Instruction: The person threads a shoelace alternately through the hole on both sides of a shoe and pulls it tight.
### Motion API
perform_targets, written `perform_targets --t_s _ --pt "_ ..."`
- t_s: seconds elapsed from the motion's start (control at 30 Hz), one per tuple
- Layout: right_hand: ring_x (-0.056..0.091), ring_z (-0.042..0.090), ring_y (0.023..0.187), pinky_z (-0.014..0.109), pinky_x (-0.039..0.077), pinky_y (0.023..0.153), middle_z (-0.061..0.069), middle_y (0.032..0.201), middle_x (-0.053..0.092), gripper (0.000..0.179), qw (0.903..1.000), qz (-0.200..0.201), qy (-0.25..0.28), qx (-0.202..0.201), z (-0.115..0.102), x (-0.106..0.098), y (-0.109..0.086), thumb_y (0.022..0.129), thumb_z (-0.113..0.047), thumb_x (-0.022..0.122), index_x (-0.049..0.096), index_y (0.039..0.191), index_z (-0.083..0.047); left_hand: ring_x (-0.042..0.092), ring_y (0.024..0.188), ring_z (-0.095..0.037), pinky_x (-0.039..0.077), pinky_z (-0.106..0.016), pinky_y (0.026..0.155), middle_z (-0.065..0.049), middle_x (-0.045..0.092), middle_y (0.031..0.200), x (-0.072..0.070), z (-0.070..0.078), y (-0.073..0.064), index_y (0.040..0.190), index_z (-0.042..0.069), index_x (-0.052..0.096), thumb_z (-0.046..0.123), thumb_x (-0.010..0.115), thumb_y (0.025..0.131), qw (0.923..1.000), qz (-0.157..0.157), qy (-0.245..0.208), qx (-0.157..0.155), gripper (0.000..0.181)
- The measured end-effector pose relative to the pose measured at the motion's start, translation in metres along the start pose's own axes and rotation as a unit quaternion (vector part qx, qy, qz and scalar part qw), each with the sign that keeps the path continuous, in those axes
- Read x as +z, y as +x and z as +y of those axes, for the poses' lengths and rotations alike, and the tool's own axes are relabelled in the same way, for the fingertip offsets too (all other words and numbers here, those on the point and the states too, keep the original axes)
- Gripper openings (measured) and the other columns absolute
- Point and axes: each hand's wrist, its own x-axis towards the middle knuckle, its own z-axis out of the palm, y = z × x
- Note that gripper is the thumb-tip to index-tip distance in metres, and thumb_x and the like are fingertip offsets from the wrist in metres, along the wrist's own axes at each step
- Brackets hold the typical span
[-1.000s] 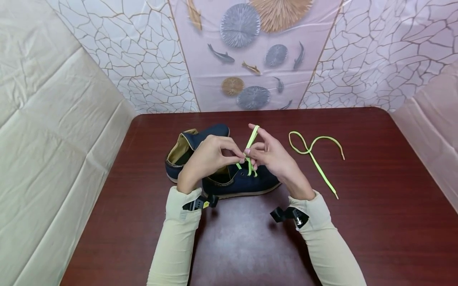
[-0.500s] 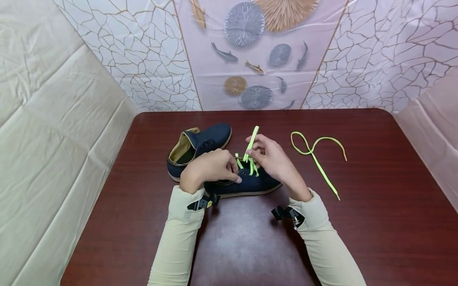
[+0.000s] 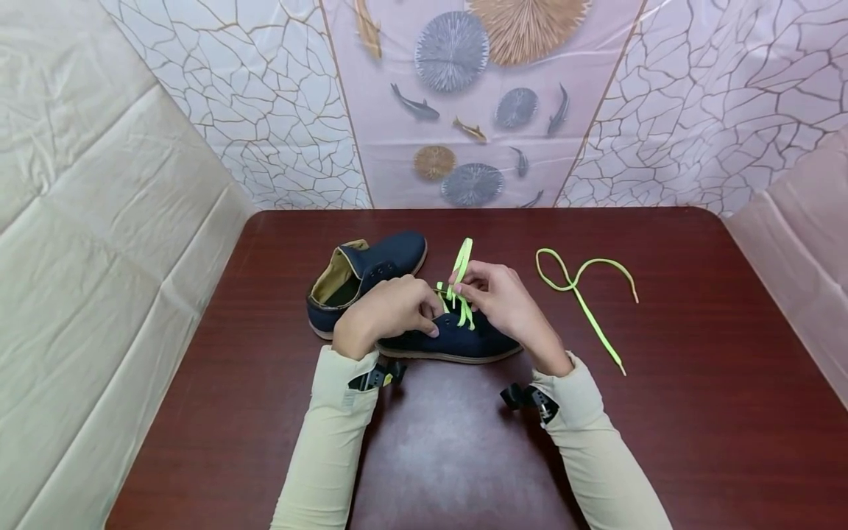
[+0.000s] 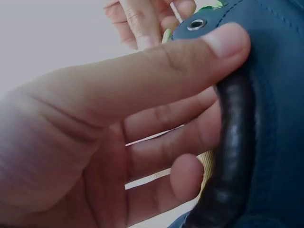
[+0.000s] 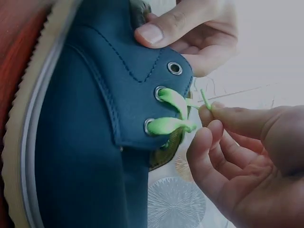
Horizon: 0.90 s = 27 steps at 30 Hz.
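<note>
Left hand [image 3: 391, 311]: pinches near shoe [image 3: 464, 341], maybe to hold it still
Right hand [image 3: 497, 296]: pinches green lace [image 5: 165, 125], maybe so it won't slip
Other lace [image 3: 587, 312]: off to the side

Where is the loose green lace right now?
In the head view, the loose lace lies on the table, to the right of the right hand.

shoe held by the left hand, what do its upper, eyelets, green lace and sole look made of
Upper: leather or a synthetic, matt; smooth with stitched seams, so either fits.
Eyelets: metal, shiny; silvery rings that catch light.
Green lace: probably fabric, matt; flat and twisting softly, though no weave shows.
Sole: perhaps rubber, dull; tan with a ridged edge.
</note>
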Motion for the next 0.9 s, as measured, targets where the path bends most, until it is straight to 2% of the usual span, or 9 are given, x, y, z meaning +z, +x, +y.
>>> perform_targets --t_s 0.07,0.2,0.3,0.47,0.67,0.9 --pt "0.069 0.021 0.08 0.035 0.054 0.071 0.007 0.097 0.076 0.008 0.9996 -0.009 -0.026 -0.011 0.0022 0.0013 0.0009 0.103 -0.011 0.069 0.075 0.108 -0.007 0.061 0.069 -0.007 0.049 -0.032 0.068 0.015 0.068 0.075 -0.001 -0.0011 -0.0003 0.085 0.028 0.077 0.026 0.086 0.091 1.0 0.003 0.001 -0.007 0.01" --pt "0.069 0.02 0.085 0.035 0.051 0.074 0.006 0.094 0.076 0.005 0.9967 -0.01 -0.067 -0.045 0.0062 0.0043 0.0015 0.103 -0.012 0.07 0.075 0.104 -0.01 0.063 0.072 -0.005 0.051 -0.032 0.071 0.015 0.069 0.077 -0.0005 -0.0037 0.0009 0.091 0.025 0.077 0.027 0.084 0.093 1.0 0.006 -0.005 -0.001 0.007" --pt "0.068 0.017 0.081 0.033 0.05 0.073 0.004 0.09 0.076 0.004 0.9957 0.0 -0.07 -0.06 0.0062 0.0067 0.001 0.102 -0.011 0.071 0.075 0.104 -0.01 0.065 0.073 -0.004 0.052 -0.031 0.072 0.015 0.071 0.079 0.0005 -0.0044 0.0015 0.094 0.024 0.079 0.026 0.083 0.094 0.9998 0.013 -0.013 0.008 0.005" --pt "0.064 0.013 0.073 0.029 0.046 0.066 0.0 0.084 0.074 0.004 0.9941 0.001 -0.075 -0.078 0.0036 0.0092 0.0005 0.101 -0.012 0.073 0.077 0.103 -0.01 0.066 0.076 0.0 0.054 -0.031 0.074 0.018 0.073 0.082 0.0001 -0.0042 0.0014 0.091 0.027 0.081 0.027 0.084 0.092 0.9993 0.03 -0.012 0.019 0.004" --pt "0.057 0.011 0.066 0.028 0.043 0.062 -0.002 0.077 0.072 0.005 0.9956 -0.013 -0.082 -0.044 0.0006 0.0064 0.0002 0.099 -0.013 0.075 0.077 0.094 -0.01 0.064 0.075 0.0 0.052 -0.032 0.073 0.019 0.071 0.081 -0.0012 -0.0035 0.0017 0.09 0.027 0.082 0.029 0.085 0.091 0.9989 0.036 0.002 0.028 0.004" --pt "0.058 0.015 0.069 0.031 0.044 0.066 -0.002 0.079 0.075 0.009 0.9967 -0.045 -0.065 0.017 -0.0026 0.0045 0.0004 0.099 -0.015 0.076 0.077 0.091 -0.011 0.065 0.075 0.0 0.053 -0.03 0.072 0.018 0.072 0.081 -0.0024 -0.0025 0.0018 0.088 0.028 0.081 0.029 0.085 0.091 0.9993 0.032 -0.003 0.021 0.005"
